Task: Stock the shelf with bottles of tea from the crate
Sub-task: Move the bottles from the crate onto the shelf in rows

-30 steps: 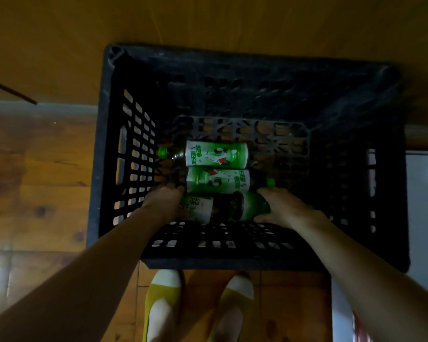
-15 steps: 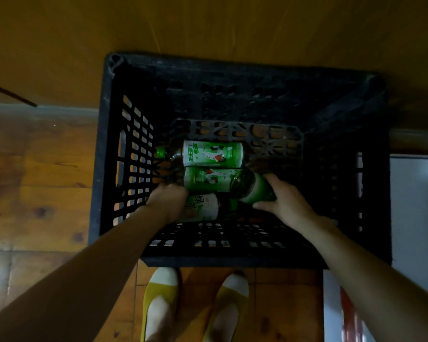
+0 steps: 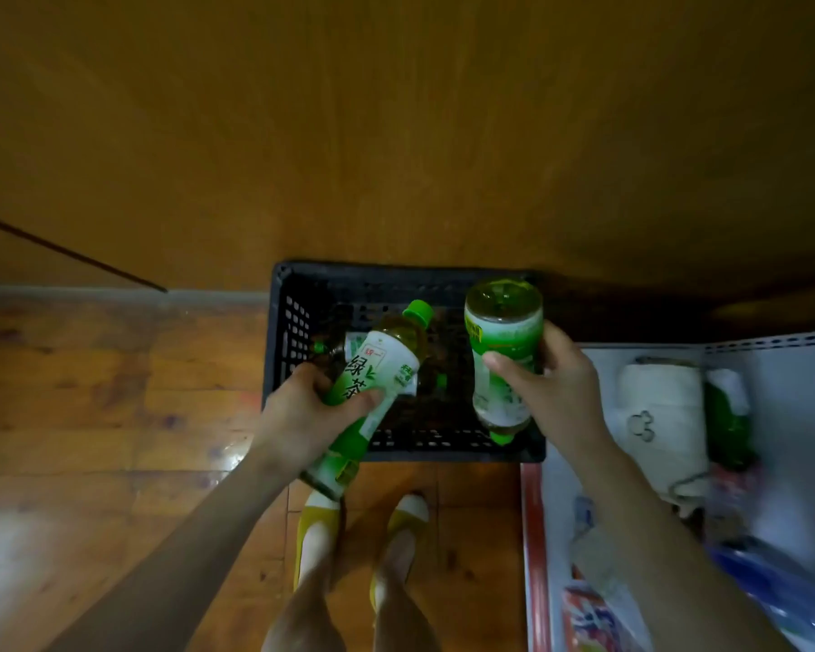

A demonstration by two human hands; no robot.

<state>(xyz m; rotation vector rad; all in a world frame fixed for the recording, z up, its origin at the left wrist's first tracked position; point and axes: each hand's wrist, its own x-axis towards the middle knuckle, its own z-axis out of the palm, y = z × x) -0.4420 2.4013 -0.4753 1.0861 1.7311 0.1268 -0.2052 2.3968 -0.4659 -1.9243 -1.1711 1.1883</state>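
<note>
A black plastic crate (image 3: 281, 331) stands on the wooden floor below me. My left hand (image 3: 302, 411) grips a green tea bottle (image 3: 377, 383) with a white and green label, tilted with its green cap pointing up and away, above the crate's near left side. My right hand (image 3: 556, 392) grips a second tea bottle (image 3: 502, 341) held cap down, its base facing me, over the crate's right part. At least one more bottle (image 3: 356, 343) lies inside the crate, mostly hidden behind the held ones. A white shelf (image 3: 796, 383) lies at the right.
A brown wooden wall (image 3: 396, 134) rises behind the crate. On the white shelf lie a white rolled cloth (image 3: 659, 407), a green bottle (image 3: 725, 416) and blurred colourful packs (image 3: 594, 614). My feet in yellow and white shoes (image 3: 363, 529) stand just before the crate.
Both hands have lifted out of the crate, each with a bottle. My view has risen, so the crate looks smaller and the shelf at the right has come into sight.
</note>
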